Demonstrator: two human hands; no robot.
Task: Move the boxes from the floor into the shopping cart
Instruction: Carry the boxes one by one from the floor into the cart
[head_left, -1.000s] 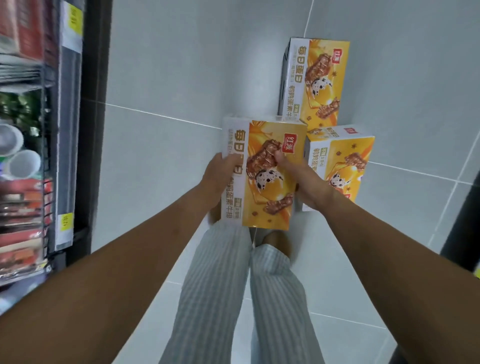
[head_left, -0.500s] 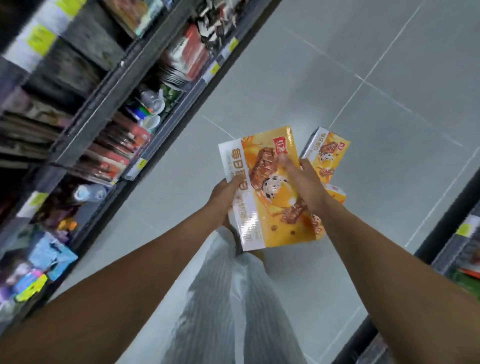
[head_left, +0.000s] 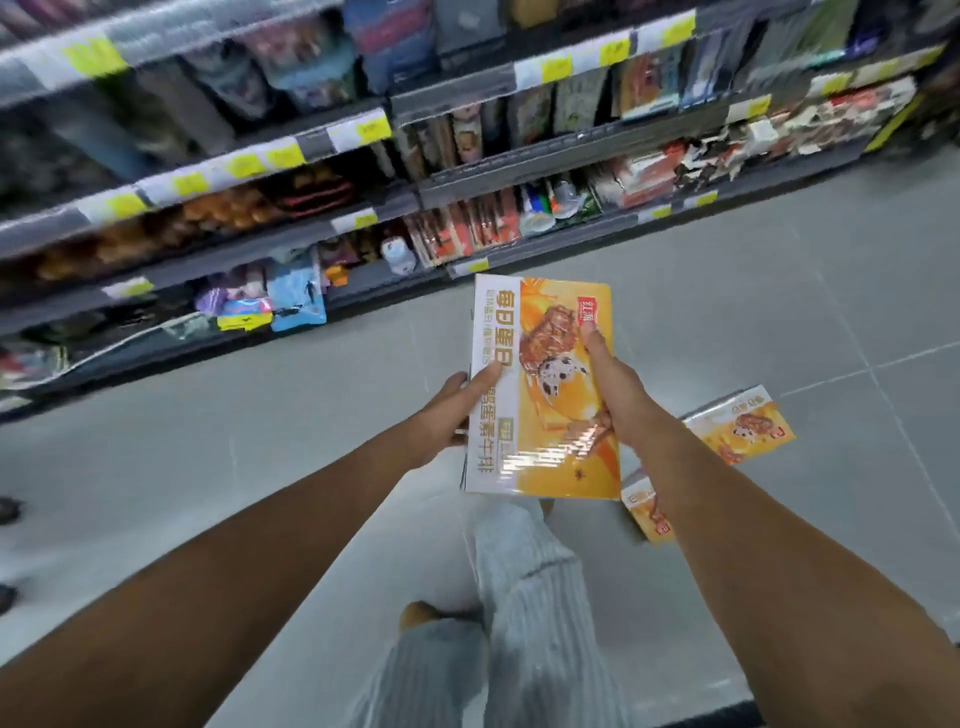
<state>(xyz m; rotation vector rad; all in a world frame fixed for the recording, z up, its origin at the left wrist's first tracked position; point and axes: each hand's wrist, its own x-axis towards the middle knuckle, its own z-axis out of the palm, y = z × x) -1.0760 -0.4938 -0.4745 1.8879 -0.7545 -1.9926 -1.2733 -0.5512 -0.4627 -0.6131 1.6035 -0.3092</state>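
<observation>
Swung away from floor stack since half a second ago: held box (head_left: 540, 447), raised before shelves (head_left: 415, 197). Gripped on both sides: left hand (head_left: 447, 415) at white edge, thumb on front; right hand (head_left: 618, 395) over orange face. Lower right on tiled floor (head_left: 779, 270): nearer floor box (head_left: 644, 514), partly hidden by right forearm; farther floor box (head_left: 743, 426) near it.

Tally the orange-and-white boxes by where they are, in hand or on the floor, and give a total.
In hand: 1, the held box, gripped by the left hand and right hand
On the floor: 2, the far box and the near box, partly hidden
Total: 3
</observation>
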